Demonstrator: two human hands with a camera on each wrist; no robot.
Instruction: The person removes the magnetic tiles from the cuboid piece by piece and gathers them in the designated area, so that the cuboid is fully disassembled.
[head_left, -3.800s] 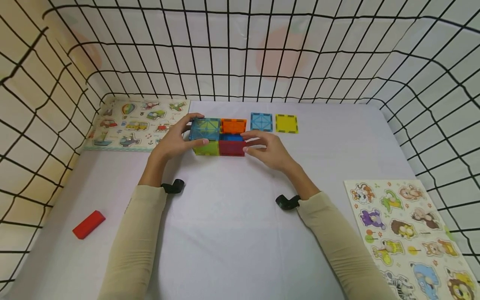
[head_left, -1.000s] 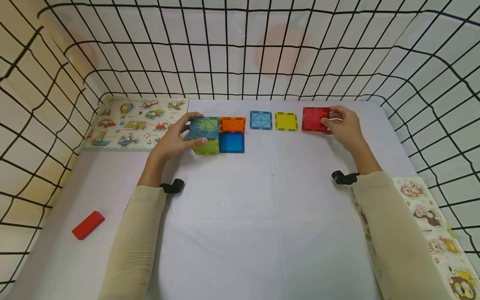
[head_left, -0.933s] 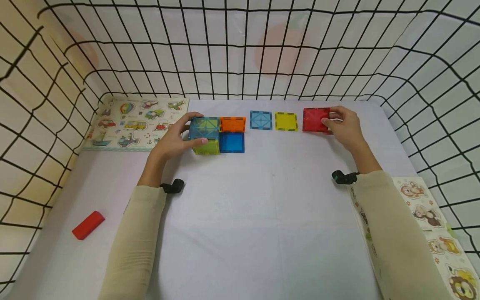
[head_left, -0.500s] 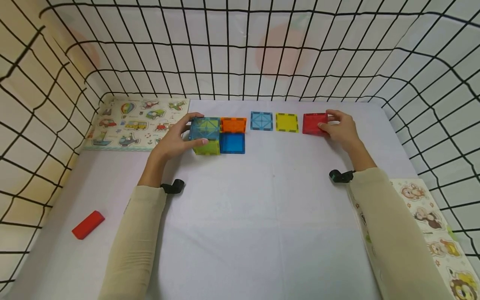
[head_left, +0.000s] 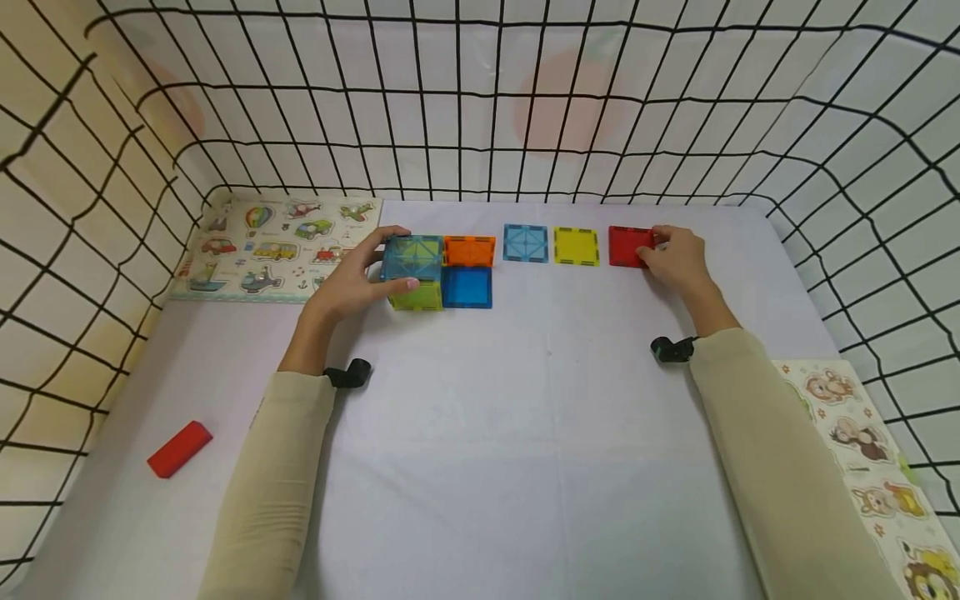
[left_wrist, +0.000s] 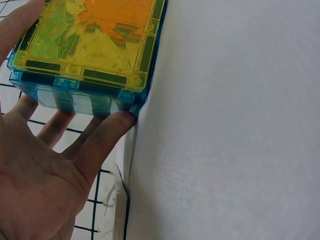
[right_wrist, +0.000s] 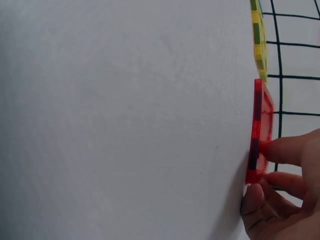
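Note:
My left hand (head_left: 347,283) grips a small box of see-through magnetic tiles (head_left: 411,257), light blue on top and yellow-green in front. Its thumb lies along the front and the fingers reach behind. Joined to the box's right side are an orange magnetic tile (head_left: 468,251) and a dark blue magnetic tile (head_left: 468,288) lying flat. Farther right, my right hand (head_left: 684,265) pinches the right edge of a red magnetic tile (head_left: 628,247), which lies low over the cloth. In the right wrist view thumb and fingers hold the near end of the red tile (right_wrist: 257,125).
Left of the red tile, a light blue tile (head_left: 525,243) and a yellow tile (head_left: 577,247) lie in a row. A red block (head_left: 180,448) sits at the left. Picture boards lie at back left (head_left: 281,250) and right (head_left: 862,433). Black wire mesh (head_left: 458,92) encloses the table.
The red tile, earlier at the front of the box structure beside my right hand, was carried right to the row's end and lowered flat. My left hand has stayed on the box.

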